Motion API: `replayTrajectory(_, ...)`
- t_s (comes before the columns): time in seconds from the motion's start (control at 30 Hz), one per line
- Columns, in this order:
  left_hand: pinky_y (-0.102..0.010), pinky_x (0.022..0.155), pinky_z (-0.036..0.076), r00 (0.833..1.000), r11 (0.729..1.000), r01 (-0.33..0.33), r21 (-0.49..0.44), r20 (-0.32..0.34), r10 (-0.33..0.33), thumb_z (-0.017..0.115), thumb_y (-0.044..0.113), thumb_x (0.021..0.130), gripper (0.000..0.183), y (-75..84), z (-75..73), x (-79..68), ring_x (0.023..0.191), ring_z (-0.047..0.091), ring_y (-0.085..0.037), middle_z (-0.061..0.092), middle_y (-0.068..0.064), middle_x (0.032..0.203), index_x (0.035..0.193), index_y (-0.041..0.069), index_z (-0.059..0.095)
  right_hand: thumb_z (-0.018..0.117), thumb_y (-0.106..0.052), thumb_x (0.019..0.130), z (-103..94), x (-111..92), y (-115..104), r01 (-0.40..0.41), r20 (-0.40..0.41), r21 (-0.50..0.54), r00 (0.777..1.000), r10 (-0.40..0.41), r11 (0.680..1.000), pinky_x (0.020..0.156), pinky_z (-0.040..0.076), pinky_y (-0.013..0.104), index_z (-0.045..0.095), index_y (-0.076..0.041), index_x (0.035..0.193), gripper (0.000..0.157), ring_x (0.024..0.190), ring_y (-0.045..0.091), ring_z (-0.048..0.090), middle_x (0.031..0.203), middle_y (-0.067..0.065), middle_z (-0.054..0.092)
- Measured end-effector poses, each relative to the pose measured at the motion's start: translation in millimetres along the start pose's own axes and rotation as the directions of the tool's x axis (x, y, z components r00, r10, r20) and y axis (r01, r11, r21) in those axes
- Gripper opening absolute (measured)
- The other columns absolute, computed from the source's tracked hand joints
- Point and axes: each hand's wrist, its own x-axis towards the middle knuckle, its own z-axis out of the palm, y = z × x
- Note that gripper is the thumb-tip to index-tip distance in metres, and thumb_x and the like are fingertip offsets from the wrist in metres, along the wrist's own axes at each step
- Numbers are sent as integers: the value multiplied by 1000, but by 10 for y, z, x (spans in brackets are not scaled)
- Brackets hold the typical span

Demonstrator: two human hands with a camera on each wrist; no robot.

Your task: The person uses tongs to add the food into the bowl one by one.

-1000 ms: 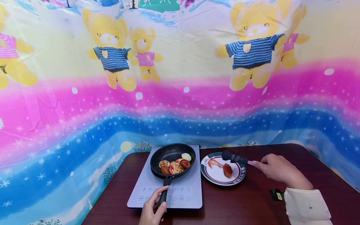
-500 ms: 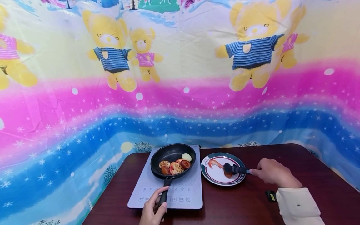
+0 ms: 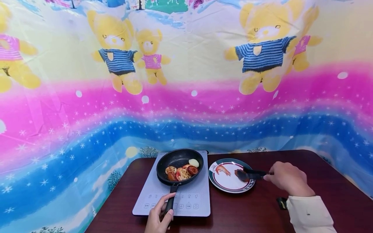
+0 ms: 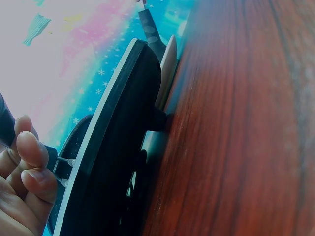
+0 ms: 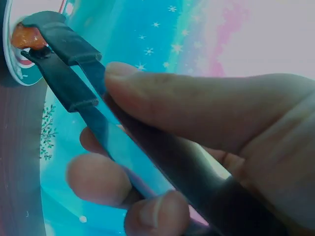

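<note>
My left hand (image 3: 159,212) grips the black handle of a frying pan (image 3: 175,157), which sits on a white induction cooktop (image 3: 145,189). In the pan lie lotus root slices (image 3: 184,174), a pale round slice (image 3: 193,163) and reddish-brown pieces. With my right hand (image 3: 288,177) I hold a pair of tongs (image 3: 256,174) with black tips, thumb on one arm and fingers on the other. In the right wrist view, the tongs' tips stand around a glossy brown piece of food (image 5: 28,37) on the plate (image 3: 224,187). A shrimp (image 3: 222,170) lies at the plate's left.
The plate stands on the dark wooden table (image 3: 233,213), close to the cooktop's right side. A small black device (image 3: 282,203) is at my right wrist. Behind the table hangs a cloth printed with bears (image 3: 118,61).
The tongs have come down from above the plate's upper right to the brown piece, which has shifted slightly right. My left hand and the pan have stayed in place.
</note>
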Motion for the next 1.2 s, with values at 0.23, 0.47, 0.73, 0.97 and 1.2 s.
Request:
replayTrajectory(0.23,-29,40,47,1000,1000,7,6,8,-7,53,5,93,43,2,-4,-3,44,47,-6,57,-3,66,136,9,50,72,-45,81,-39,-27,-51,70,9,6,997,-70,998,56,44,41,76,-14,99,36,72,18,55,86,1,65)
replayTrajectory(0.47,-29,40,46,1000,1000,1,-5,7,-1,53,5,93,43,-6,-7,-4,45,47,-6,57,-2,66,136,9,50,69,-42,86,-19,-66,-131,109,69,85,991,-115,990,56,43,37,75,-12,92,32,63,14,54,66,-3,59)
replayTrajectory(0.73,-30,40,47,1000,1000,-12,0,-4,12,53,4,92,43,-13,2,4,44,47,-6,58,-6,66,135,10,51,59,-52,89,18,-105,-119,86,71,100,993,-94,991,47,33,29,60,-12,58,51,48,13,39,51,0,46)
replayTrajectory(0.97,-30,41,48,1000,1000,7,7,8,-7,53,6,93,43,-3,-4,-1,45,48,-7,57,-2,66,136,9,50,56,-48,93,-13,-120,-58,98,97,107,989,-108,989,46,31,27,59,-12,59,50,47,12,37,52,-2,46)
replayTrajectory(1.2,-31,40,47,1000,1000,-10,2,-13,10,54,4,92,43,-8,11,-2,45,48,-6,57,0,65,135,10,51,57,-46,93,6,-121,-16,92,109,105,989,-103,990,47,33,28,59,-11,57,50,47,11,37,51,-2,46)
